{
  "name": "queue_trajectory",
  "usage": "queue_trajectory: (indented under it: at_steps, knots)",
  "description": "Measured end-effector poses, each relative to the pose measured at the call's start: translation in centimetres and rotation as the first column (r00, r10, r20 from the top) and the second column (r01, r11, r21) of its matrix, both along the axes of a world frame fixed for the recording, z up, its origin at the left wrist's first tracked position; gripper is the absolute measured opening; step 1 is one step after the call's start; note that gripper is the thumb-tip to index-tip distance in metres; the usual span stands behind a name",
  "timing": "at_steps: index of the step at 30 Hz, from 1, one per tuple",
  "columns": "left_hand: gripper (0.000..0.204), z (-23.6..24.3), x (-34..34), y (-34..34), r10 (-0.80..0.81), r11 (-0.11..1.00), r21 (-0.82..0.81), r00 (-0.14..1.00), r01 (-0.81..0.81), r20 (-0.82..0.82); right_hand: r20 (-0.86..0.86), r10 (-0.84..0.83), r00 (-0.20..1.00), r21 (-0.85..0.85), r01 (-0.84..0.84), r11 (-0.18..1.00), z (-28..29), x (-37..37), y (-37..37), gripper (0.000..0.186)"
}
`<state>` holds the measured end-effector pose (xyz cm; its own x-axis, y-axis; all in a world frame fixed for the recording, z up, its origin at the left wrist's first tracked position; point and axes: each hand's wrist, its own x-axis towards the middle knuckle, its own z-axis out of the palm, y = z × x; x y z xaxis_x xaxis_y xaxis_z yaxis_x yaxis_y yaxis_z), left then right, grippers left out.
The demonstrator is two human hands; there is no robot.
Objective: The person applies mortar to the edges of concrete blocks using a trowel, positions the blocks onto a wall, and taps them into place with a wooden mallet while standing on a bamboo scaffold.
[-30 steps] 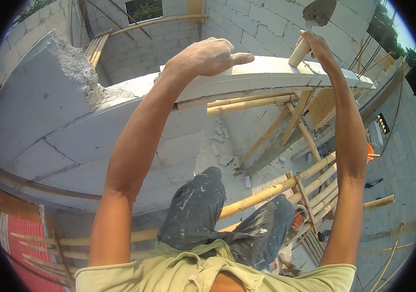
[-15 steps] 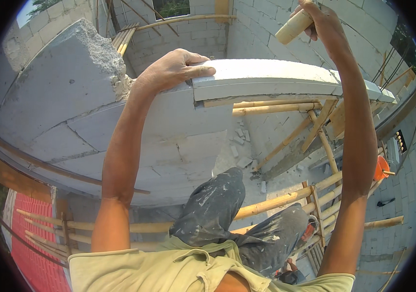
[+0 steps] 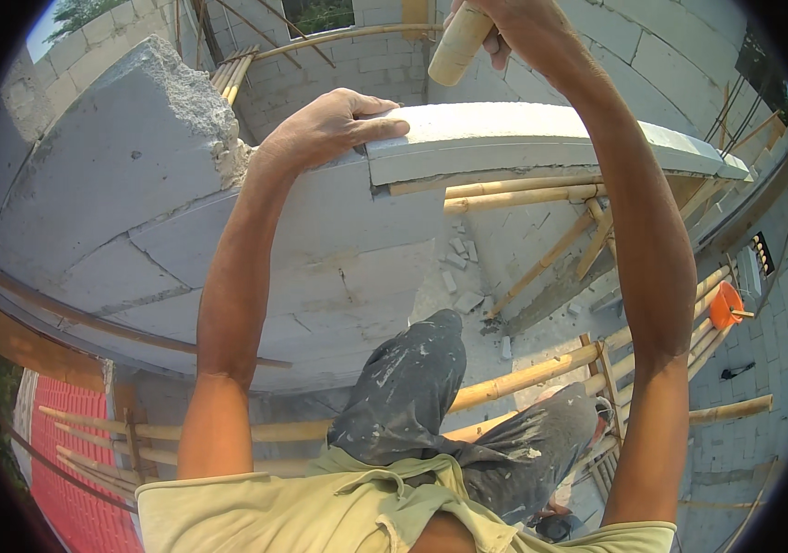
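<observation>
A long, thin white aerated concrete block (image 3: pixel 495 124) lies along the top of the wall opening. My left hand (image 3: pixel 334 129) grips its left end, thumb on the near top edge and fingers toward the far side. Above the block, my right hand (image 3: pixel 523 28) is closed around a pale cylindrical tool (image 3: pixel 459 48), whose upper part is hidden by the hand and the frame edge. The tool's blunt lower end hangs clear of the block. Left of my left hand stands a grey block with a rough, broken edge (image 3: pixel 219 124).
Bamboo poles (image 3: pixel 523 379) form scaffolding below me, and more poles (image 3: pixel 532 198) prop the opening. An orange bucket (image 3: pixel 726 304) stands at the right. Block rubble (image 3: pixel 468 301) lies on the floor far below. Red sheeting (image 3: pixel 76 452) is at the lower left.
My right hand has moved left along the block with the cylindrical tool, which now points more steeply down. My left hand stays on the block's end.
</observation>
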<state>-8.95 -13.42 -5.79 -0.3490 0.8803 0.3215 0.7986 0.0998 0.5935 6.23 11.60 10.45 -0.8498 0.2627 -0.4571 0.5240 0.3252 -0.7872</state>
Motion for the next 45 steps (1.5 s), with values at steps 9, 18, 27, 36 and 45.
queue_trajectory:
  at_steps: [9, 18, 27, 36, 45]
  knots:
    - [0.067, 0.1, 0.0, -0.7, -0.006, 0.999, -0.046, 1.000, 0.007, 0.029, -0.509, 0.094, 0.856, 0.555, 0.243, 0.795, -7.4, 2.1, -5.4, 0.062]
    - [0.058, 0.3, 0.5, -0.5, -0.057, 0.997, -0.045, 0.997, 0.060, 0.054, -0.643, 0.248, 0.725, 0.595, 0.268, 0.757, -4.8, 6.3, -0.3, 0.052]
    - [0.059, 0.8, 0.9, -0.4, -0.039, 0.997, -0.062, 0.998, 0.042, 0.040, -0.565, -0.005, 0.825, 0.576, 0.399, 0.713, -6.7, 11.3, 9.9, 0.049]
    - [0.058, 2.8, 1.1, -0.4, -0.070, 0.978, -0.194, 0.997, 0.073, 0.022, -0.585, 0.048, 0.809, 0.552, 0.354, 0.755, -3.1, 11.1, 10.8, 0.054]
    - [0.061, 2.5, 0.0, 0.8, -0.121, 0.972, -0.217, 0.987, 0.095, -0.109, -0.496, 0.072, 0.865, 0.604, 0.285, 0.744, -5.6, 9.3, 12.2, 0.061]
